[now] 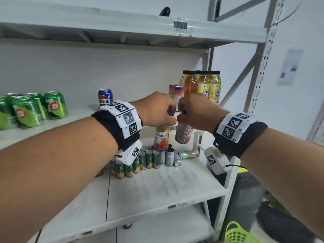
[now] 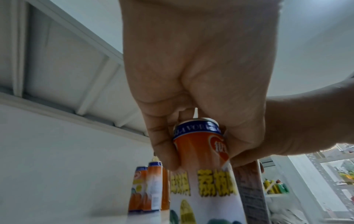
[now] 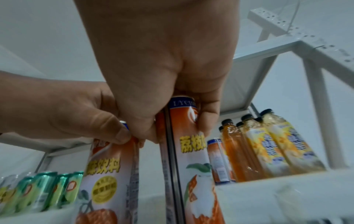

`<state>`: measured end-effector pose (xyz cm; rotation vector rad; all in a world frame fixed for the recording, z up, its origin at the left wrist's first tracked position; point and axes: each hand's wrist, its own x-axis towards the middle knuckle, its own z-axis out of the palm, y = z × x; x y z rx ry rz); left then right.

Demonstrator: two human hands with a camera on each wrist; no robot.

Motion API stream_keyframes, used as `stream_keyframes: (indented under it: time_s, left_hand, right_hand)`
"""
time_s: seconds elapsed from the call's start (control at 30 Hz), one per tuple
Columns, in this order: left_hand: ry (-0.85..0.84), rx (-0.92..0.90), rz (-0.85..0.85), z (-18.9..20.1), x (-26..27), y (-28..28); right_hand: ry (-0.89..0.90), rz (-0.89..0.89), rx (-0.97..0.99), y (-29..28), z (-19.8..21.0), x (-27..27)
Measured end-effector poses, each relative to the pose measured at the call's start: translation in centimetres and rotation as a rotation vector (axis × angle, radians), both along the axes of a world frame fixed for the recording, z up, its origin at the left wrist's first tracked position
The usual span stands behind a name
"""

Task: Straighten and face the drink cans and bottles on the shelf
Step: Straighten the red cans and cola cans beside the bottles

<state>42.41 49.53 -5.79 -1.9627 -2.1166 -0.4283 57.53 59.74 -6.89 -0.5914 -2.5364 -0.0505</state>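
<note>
Each hand holds a slim orange-and-white lychee drink can by its top, in front of the middle shelf [image 1: 73,120]. My left hand [image 1: 167,114] grips the upright can [image 1: 161,138], whose label shows in the left wrist view [image 2: 201,153]. My right hand [image 1: 183,110] grips the second can [image 1: 183,135], which tilts with its bottom toward the left one. The right wrist view shows both cans side by side, the right [image 3: 189,145] and the left [image 3: 109,171], close together. Two more cans of the same kind [image 1: 177,90] stand behind my hands.
Green cans [image 1: 33,109] cluster at the shelf's left, a blue Pepsi can [image 1: 104,97] stands mid-shelf, and yellow tea bottles [image 1: 208,85] stand at the right by the upright [image 1: 263,67]. On the lower shelf are several dark green slim cans [image 1: 140,161] and one fallen can [image 1: 189,153].
</note>
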Motion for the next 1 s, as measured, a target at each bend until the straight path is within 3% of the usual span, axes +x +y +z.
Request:
stream_keyframes:
  time_s: [0.23,0.43,0.67,1.0]
  left_hand:
    - [-0.051,-0.112,-0.070,-6.8,6.1,5.0]
    - [-0.152,-0.285,-0.105,-16.1,10.8,12.8]
    - [-0.232,-0.445,-0.126,-30.0,16.8,23.9]
    - [-0.405,-0.708,-0.145,-52.1,25.4,34.3]
  right_hand:
    - [-0.094,-0.134,-0.173,3.4,-7.7,6.0]
    - [-0.185,-0.211,-0.324,10.2,-16.8,11.2]
    - [-0.332,-0.265,-0.497,20.1,-29.4,18.5]
    - [-0.427,-0.387,-0.791,29.1,-51.9,28.3]
